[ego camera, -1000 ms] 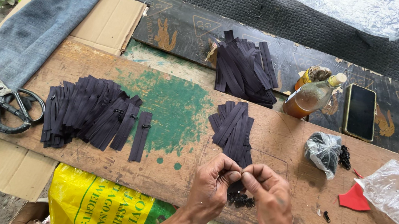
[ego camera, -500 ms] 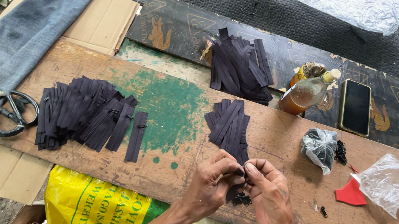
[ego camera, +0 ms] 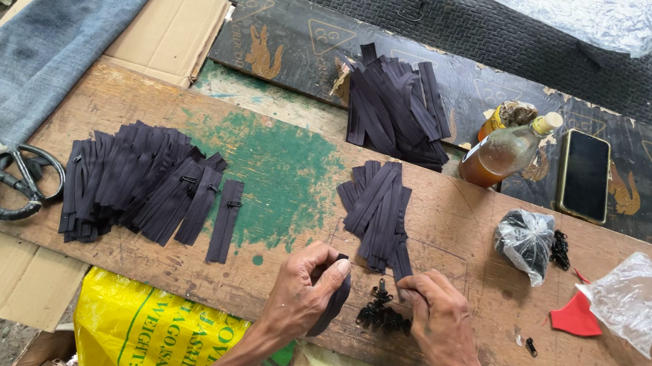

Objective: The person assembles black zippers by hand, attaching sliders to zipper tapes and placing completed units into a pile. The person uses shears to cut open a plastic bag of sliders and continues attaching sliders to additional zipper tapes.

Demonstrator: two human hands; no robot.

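Observation:
My left hand [ego camera: 306, 288] grips a short black zipper strip [ego camera: 334, 306] that hangs down over the front of the wooden board [ego camera: 490, 361]. My right hand [ego camera: 437, 318] rests on the board with its fingertips at a small heap of black zipper sliders [ego camera: 381, 315]; whether it pinches one I cannot tell. Just beyond both hands lies a stack of black zipper strips [ego camera: 378, 209]. A larger row of zipper strips [ego camera: 140, 184] is spread to the left, and another pile [ego camera: 398, 109] lies at the back on a dark board.
Scissors [ego camera: 7, 163] lie on grey cloth [ego camera: 15, 87] at the left. A bottle of amber liquid [ego camera: 506, 150], a phone [ego camera: 584, 174], a black plastic bag [ego camera: 525, 240], a clear plastic bag [ego camera: 634, 301] and a red scrap [ego camera: 575, 317] sit at the right. A yellow sack [ego camera: 167, 342] is below the board.
My hands were together, working one zipper strip between them. They have parted: the left keeps the strip, the right has dropped to the slider heap.

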